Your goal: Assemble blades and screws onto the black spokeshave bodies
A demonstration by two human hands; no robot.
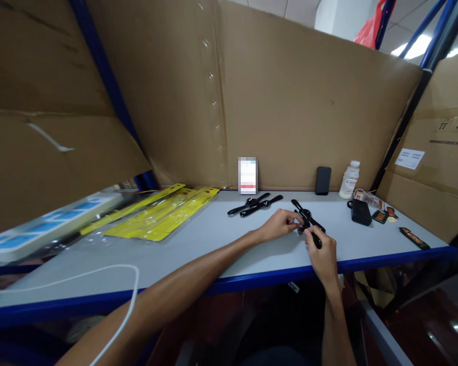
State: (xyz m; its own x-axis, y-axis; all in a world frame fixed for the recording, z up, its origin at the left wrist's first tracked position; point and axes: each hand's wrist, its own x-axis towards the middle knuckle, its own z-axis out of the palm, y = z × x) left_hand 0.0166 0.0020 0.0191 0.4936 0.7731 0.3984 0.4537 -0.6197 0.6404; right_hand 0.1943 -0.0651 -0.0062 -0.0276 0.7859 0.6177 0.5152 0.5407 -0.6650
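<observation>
In the head view, my right hand is closed with thumb and fingers around the near arm of a black propeller-shaped piece. My left hand has its fingertips pinched at the other end of that piece, whose middle is partly hidden by the fingers. Just beyond the fingertips, another black piece with a round hub and two long arms lies on the table. Further left, two similar black pieces rest side by side.
Yellow packages and a white tray with blue patches lie left. A phone with a lit screen and a dark phone lean at the back. A bottle and black case stand right. A white cable crosses my left arm.
</observation>
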